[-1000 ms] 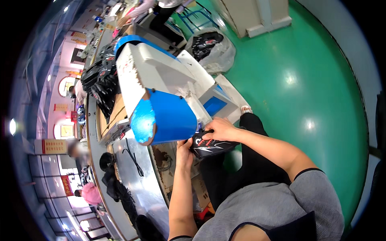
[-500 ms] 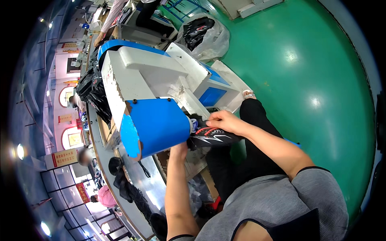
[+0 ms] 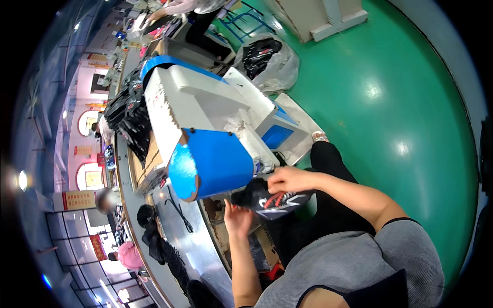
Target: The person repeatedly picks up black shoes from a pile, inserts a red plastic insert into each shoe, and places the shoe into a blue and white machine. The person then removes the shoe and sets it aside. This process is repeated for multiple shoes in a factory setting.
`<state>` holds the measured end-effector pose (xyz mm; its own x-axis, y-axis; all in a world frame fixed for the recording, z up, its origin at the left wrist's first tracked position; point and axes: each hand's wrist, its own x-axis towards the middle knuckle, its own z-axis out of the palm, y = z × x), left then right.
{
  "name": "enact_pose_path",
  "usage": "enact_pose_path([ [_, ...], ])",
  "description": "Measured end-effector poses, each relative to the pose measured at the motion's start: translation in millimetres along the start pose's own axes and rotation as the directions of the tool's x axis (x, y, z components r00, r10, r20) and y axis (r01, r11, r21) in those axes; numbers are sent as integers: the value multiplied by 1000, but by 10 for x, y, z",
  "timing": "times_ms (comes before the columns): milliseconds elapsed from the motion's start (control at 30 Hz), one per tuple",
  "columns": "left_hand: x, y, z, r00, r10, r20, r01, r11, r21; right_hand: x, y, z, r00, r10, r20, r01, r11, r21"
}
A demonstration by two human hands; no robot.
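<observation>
A black shoe upper [image 3: 280, 203] with red and white lines is in front of me, just below the blue-covered head [image 3: 221, 164] of a white machine. My right hand [image 3: 291, 179] grips its upper edge, fingers closed on the black material. My left hand [image 3: 238, 219] is at the upper's left end, fingertips pinching its edge. A small metal part [image 3: 264, 165] of the machine shows beside the head, apart from the upper. The fingers' undersides are hidden.
Piled black uppers [image 3: 128, 120] lie on the bench behind the machine. More fill a clear plastic bag [image 3: 275, 69] on the green floor. A metal tray [image 3: 192, 241] with a black cord is at left, beside a row of black pieces [image 3: 172, 256]. Other people work farther off.
The shoe upper has come away from the machine's head toward me and tilted. My left hand has come out from beneath the head to the upper's left edge. My right hand stays on it.
</observation>
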<state>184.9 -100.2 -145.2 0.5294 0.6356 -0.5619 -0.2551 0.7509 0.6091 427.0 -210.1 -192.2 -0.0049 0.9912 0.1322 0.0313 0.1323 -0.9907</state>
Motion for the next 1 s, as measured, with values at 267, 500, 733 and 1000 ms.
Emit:
enact_pose_path([
  [267, -493, -130, -89, 910, -318, 266, 359, 925, -121, -239, -40, 444, 911, -361, 200, 387, 916, -105],
  [500, -309, -162, 528, 952, 276, 132, -306, 879, 365, -184, -465, 385, 935, 224, -276, -116, 926, 359],
  [733, 111, -285, 729, 949, 291, 117, -313, 857, 410, 56, -210, 249, 866, 423, -267, -233, 814, 532],
  [1000, 584, -55, 574, 955, 287, -71, -231, 874, 427, 213, -268, 241, 817, 383, -431, 26, 723, 691],
])
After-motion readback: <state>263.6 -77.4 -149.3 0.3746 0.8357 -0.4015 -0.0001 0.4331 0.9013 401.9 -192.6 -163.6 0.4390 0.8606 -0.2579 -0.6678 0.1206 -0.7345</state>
